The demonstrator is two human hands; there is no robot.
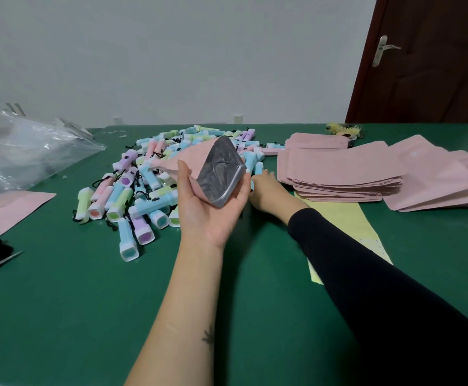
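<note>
Looks down and forward from head height, close over left hand (209, 215), right hand (267, 190) and tabletop (74, 302), facing the wall (171, 51).

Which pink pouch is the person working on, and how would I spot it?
Look at the green table, between the torch pile and the flat pouch stacks. There the left hand holds one pouch up off the table. It alone is spread open, showing a silver lining.
</note>
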